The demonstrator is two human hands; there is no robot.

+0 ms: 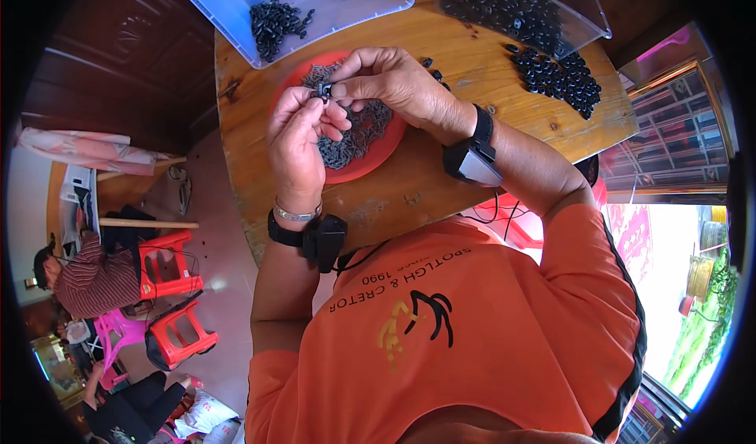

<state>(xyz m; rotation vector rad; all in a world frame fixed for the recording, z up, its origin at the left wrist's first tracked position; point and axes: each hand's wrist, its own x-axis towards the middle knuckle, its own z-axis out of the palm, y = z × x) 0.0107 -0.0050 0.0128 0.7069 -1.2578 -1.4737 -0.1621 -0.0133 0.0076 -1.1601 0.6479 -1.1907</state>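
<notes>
My left hand [299,133] and my right hand [386,85] meet over a red plate [390,156] heaped with small grey parts [346,148]. Between the fingertips of both hands is a small black part [324,91], pinched from each side. Its exact kind is too small to make out, and the fingertips cover some of it. Both hands are closed on this one piece. Just right of my right hand, a few black pieces [428,63] lie on the wooden table.
A clear plastic bin [346,30] at the far left holds a pile of black pieces [276,26]. Another clear bin [579,42] at the far right is full of them, with a loose heap [559,81] beside it. Red stools [185,334] and other people are at the left.
</notes>
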